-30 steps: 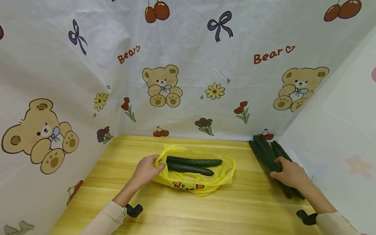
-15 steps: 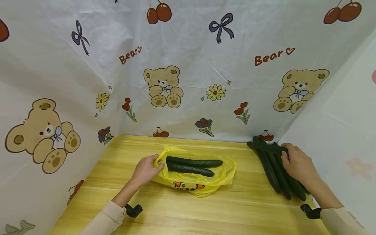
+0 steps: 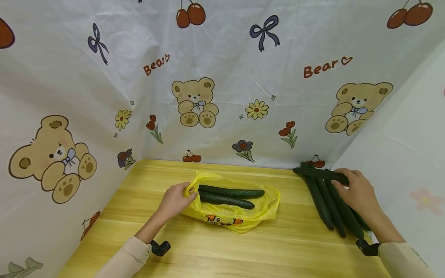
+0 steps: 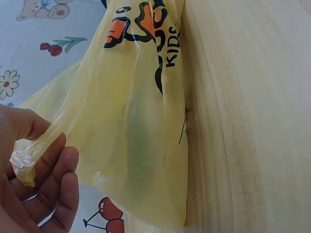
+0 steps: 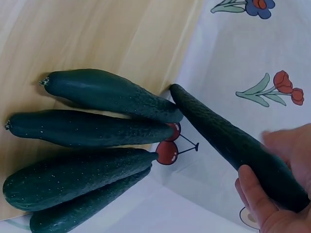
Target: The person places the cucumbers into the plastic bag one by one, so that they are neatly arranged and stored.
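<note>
My left hand pinches the left edge of a yellow plastic bag, which lies on its side with its mouth spread upward. Two cucumbers rest inside it, side by side. In the left wrist view, thumb and fingers hold a fold of the thin plastic. At the far right, my right hand grips one cucumber near its thicker end, above several others. The right wrist view shows this held cucumber slanting away from the hand, with several cucumbers lying beside it.
The wooden table meets a white printed cloth at the back. A white side wall stands close to the right hand and the cucumber pile. Black wrist mounts sit below both wrists.
My right hand has taken hold of one cucumber from the pile, raised it and turned it crosswise over the others. The left hand and the bag have stayed in place.
</note>
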A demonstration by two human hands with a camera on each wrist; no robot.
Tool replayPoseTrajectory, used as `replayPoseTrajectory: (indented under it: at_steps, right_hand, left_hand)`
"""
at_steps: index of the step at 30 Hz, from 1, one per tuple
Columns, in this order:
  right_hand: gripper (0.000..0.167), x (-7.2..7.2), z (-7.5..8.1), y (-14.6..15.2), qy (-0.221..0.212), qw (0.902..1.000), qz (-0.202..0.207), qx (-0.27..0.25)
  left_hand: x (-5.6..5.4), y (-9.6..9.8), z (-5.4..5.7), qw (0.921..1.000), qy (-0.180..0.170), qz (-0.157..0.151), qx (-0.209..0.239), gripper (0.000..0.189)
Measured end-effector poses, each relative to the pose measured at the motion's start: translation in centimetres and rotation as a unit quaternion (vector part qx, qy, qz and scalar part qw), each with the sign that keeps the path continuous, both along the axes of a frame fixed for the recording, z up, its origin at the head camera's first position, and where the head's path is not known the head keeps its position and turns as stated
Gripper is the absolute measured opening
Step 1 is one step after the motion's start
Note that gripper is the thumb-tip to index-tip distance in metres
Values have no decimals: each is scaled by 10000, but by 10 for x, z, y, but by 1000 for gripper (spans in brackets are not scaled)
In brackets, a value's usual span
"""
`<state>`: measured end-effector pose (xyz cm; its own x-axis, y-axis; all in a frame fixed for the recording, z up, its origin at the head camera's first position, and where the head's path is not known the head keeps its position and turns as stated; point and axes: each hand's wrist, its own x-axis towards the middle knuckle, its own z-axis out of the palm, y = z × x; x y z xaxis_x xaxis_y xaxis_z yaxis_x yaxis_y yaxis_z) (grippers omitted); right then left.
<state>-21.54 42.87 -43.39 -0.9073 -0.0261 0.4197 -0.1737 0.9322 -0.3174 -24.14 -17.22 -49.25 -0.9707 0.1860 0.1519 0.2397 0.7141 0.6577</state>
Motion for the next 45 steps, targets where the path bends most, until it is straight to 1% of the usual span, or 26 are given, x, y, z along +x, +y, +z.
replayPoseTrajectory:
  at_steps: [4,10,18,22,24,29,32,36,39,42,45]
  right_hand:
    - [41,0,1,4,52,9998,108,174]
    - [41,3,1,5,76,9998,102,177]
    - [41,4,5,1,503,9987,77,-35]
    - [41,5,10,-3,667,9977,84,-120]
    - [41,6,13,-5,781,9967,155,-159]
    - [42,10,22,-10,1058,9938,324,-70]
    - [43,13,27,-14,1061,9935,406,-4]
    - [43,15,33,-18,959,9943,450,126]
    - [44,17,38,-20,899,9942,558,194]
    - [44,19,42,-23,954,9927,693,247]
    - [46,21,46,-28,1094,9907,744,333]
  left_hand:
    - [0,1,1,10000,12,3,23,20]
    - [1,1,1,10000,-2,25,55,20]
    - [1,3,2,9999,-13,-30,151,22]
    - [1,3,3,9998,3,-43,182,22]
    - [1,3,3,9998,29,-25,182,22]
    - [0,4,2,9998,65,-44,168,23]
    - [0,4,2,9998,69,-56,154,23]
    - [1,4,2,9999,72,-37,146,20]
    - [1,4,3,9998,49,-42,169,19]
    - [1,5,4,9998,1,-70,209,19]
    - [2,5,5,9997,-28,-74,211,19]
